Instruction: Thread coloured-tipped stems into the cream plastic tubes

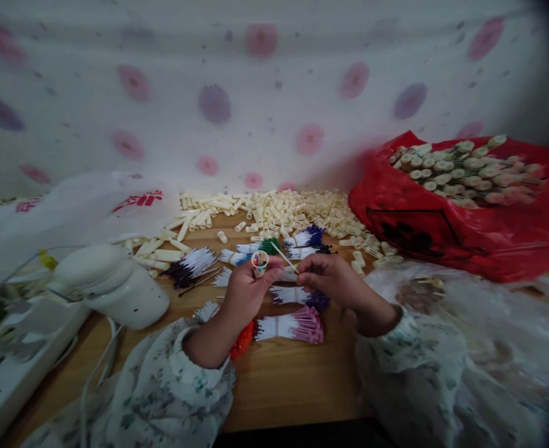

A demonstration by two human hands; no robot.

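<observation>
A wooden tabletop (293,386) reaches back to a pale sheet (166,124) spotted pink and purple. Cream plastic pieces (297,208) heap along its far edge; a red bag (405,239) fills the far right corner. Over rubber-banded bundles (289,326) mid-tabletop, the left hand's (246,289) fingers close round a small cream tube (260,267) with coloured tips inside; the right hand (323,274) pinches a thin white stick (283,257) beside it.

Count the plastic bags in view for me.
3 that I can make out: a white bag with red print at the left, a red bag at the right, and a clear bag nearer the camera, below the red one. Its folds may hide another.
</observation>
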